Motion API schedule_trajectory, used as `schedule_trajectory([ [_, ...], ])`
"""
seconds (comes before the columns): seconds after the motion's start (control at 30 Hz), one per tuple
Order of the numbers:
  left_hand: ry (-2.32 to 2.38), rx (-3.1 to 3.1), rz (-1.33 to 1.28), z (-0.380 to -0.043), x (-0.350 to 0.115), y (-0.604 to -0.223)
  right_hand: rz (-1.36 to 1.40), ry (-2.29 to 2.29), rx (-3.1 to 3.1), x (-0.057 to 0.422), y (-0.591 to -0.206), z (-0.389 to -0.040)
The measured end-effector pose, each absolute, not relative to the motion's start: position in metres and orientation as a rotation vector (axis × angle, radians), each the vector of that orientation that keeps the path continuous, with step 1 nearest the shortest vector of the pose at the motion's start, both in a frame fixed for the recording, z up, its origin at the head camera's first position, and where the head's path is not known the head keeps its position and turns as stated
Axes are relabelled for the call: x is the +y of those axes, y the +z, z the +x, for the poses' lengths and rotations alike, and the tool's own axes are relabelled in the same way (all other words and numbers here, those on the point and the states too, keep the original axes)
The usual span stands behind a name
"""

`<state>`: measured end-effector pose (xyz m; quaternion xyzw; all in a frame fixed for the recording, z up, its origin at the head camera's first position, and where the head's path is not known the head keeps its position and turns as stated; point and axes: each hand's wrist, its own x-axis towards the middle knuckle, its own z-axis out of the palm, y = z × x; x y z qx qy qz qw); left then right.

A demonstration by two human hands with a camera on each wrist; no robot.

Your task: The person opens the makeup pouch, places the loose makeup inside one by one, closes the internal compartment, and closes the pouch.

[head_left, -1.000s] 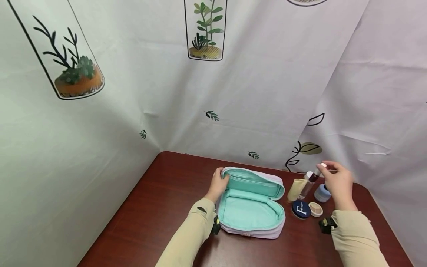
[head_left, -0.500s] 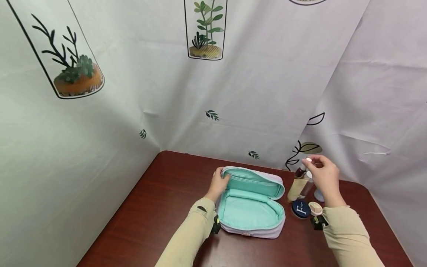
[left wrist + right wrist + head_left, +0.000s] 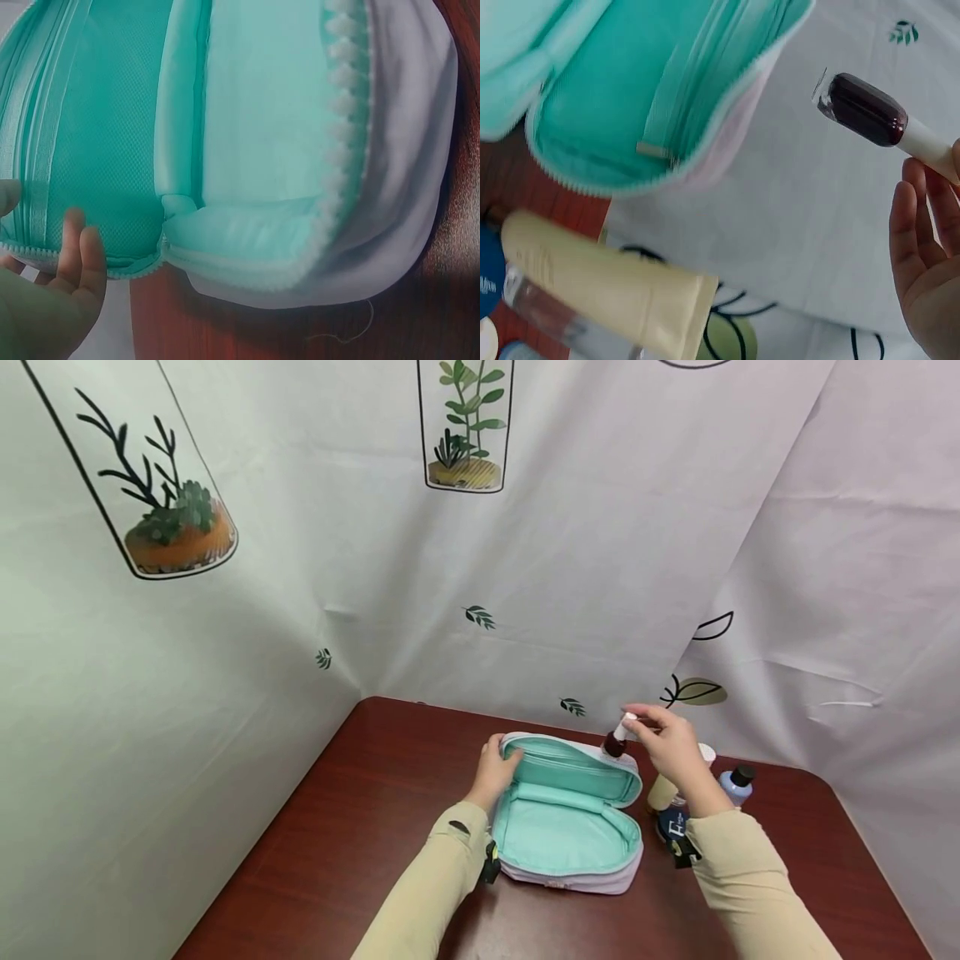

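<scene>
A pink cosmetic bag point(image 3: 577, 882) with a mint-green lining lies unzipped, its lid raised toward the wall. My left hand point(image 3: 491, 774) grips the left edge of that lid; in the left wrist view its fingers point(image 3: 91, 251) show against the mesh inside the lid. My right hand point(image 3: 670, 749) pinches a nail polish bottle point(image 3: 615, 745) by its white cap, the dark red glass pointing down and left. The bottle overlaps the lid's upper right edge in the head view. In the right wrist view the nail polish point(image 3: 866, 109) stands apart from the bag.
Right of the bag stand a cream-coloured tube point(image 3: 607, 274), a clear bottle point(image 3: 551, 307) and a blue bottle with a black cap point(image 3: 736, 783). A round navy case point(image 3: 672, 825) sits before them, partly behind the right wrist. Patterned cloth point(image 3: 585, 568) hangs behind the table point(image 3: 390, 810).
My right hand has carried the nail polish leftward from the cosmetics group to the bag's raised lid. The blue bottle has come into fuller view. My left hand keeps its grip on the lid.
</scene>
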<state>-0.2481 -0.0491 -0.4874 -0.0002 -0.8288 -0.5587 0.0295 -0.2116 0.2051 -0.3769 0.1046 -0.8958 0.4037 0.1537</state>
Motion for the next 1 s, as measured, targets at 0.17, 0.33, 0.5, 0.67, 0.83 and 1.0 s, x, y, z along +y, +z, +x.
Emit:
schedule_trajectory([
  [0.17, -1.711, -2.587, 0.020, -0.249, -0.047, -0.487, 0.323, 1.181, -2.599, 0.187, -0.384, -0.214],
  [0.33, -1.668, -2.604, 0.042, -0.250, -0.044, -0.488, 0.323, 1.234, -2.628, 0.172, -0.395, -0.216],
  [0.5, -1.621, -2.619, 0.082, -0.249, -0.041, -0.490, 0.327, 1.216, -2.608, 0.158, -0.407, -0.215],
  [0.67, -1.572, -2.635, 0.091, -0.249, -0.040, -0.491, 0.329, 1.255, -2.554, 0.149, -0.419, -0.214],
  [0.83, -1.573, -2.654, 0.081, -0.249, -0.041, -0.491, 0.315, 1.265, -2.547, 0.146, -0.424, -0.213],
  [1.0, -1.592, -2.666, 0.084, -0.249, -0.042, -0.490, 0.314, 1.266, -2.544, 0.144, -0.427, -0.215],
])
